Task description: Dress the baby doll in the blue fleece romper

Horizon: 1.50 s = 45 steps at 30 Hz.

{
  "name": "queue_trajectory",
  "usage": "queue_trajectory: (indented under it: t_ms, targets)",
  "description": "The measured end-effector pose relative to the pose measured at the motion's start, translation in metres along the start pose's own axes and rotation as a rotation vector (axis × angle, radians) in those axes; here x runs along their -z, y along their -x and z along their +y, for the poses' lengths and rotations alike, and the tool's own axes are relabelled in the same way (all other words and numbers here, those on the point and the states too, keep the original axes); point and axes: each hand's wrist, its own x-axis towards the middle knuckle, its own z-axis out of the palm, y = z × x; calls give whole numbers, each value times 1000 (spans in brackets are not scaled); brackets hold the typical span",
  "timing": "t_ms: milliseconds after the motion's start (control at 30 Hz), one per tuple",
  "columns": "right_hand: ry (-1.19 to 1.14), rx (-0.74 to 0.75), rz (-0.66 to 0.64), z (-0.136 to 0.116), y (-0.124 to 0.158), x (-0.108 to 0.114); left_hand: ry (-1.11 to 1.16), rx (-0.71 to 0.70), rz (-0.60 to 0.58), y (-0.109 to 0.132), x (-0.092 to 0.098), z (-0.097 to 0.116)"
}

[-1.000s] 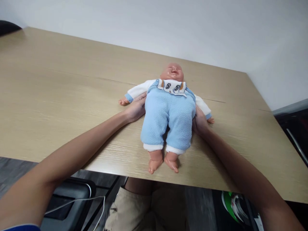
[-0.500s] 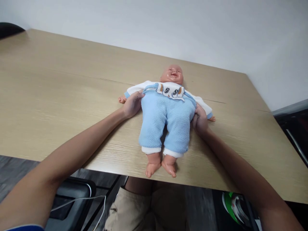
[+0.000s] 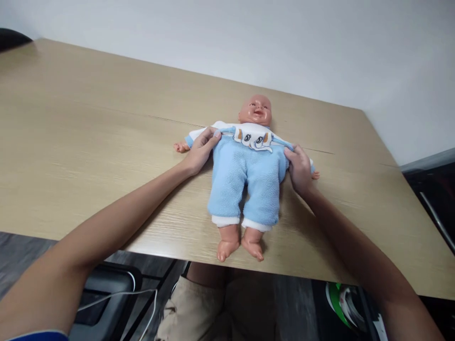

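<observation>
A baby doll (image 3: 256, 110) lies on its back, head away from me and bare feet near the table's front edge. It wears a white long-sleeved top (image 3: 223, 124) and fuzzy light-blue trousers (image 3: 229, 173) with white cuffs. An elephant face patch (image 3: 253, 139) shows at the chest, between thin blue edges. My left hand (image 3: 203, 150) pinches the blue edge of the trousers at one side of the waist. On the other side, my right hand (image 3: 298, 166) grips the same edge between thumb and fingers, stretching it sideways.
The doll rests on a wooden table (image 3: 88, 128) with a thin seam across it. A white wall (image 3: 227, 42) stands behind. Below the front edge are a dark case (image 3: 106, 293) with a white cable and, at right, green and clear rolls (image 3: 343, 303).
Both hands have shifted slightly up toward the doll's chest, with thumbs now over the trousers' edge. The elephant patch has flattened out and shows its trunk.
</observation>
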Motion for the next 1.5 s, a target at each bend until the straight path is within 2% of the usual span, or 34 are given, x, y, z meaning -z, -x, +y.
queue_trajectory:
  t_ms: [100, 267, 367, 467, 567, 633, 733, 867, 900, 967, 1033, 1133, 1300, 1500]
  targets:
    - [-18, -24, 57, -20, -18, 5, -68, -42, -10, 1, -1, 6]
    - [-114, -55, -115, -43, -55, 14, -78, -95, 52, 4, -4, 10]
    - [-15, -55, -117, -41, -69, 11, -100, -122, 95, 5, -6, 9]
    - [150, 92, 14, -46, -76, -5, -116, -136, 110, 8, -7, 10]
    - [305, 319, 48, -73, -84, -31, -134, -128, 101, 11, -8, 12]
    - [404, 402, -60, -97, -94, -51, -142, -130, 105, 13, -8, 14]
    - [559, 431, -343, -123, -120, -85, -177, -166, 138, 17, -9, 15]
    - [748, 371, -756, -128, -157, -133, -307, -273, 176, 21, -9, 15]
    - [770, 357, -827, -126, -163, -144, -322, -288, 174, 22, -9, 15]
    - [772, 365, -885, -122, -169, -161, -320, -289, 169, 23, -10, 15]
    - [709, 385, -870, -118, -170, -170, -308, -277, 169, 24, -10, 16]
    - [554, 342, -806, -115, -166, -169, -344, -284, 178, 25, -11, 20]
    - [269, 228, -614, -117, -162, -142, -456, -367, 167, 24, -9, 20]
    - [424, 322, -641, -125, -150, -108, -538, -472, 152, 26, -2, 8]
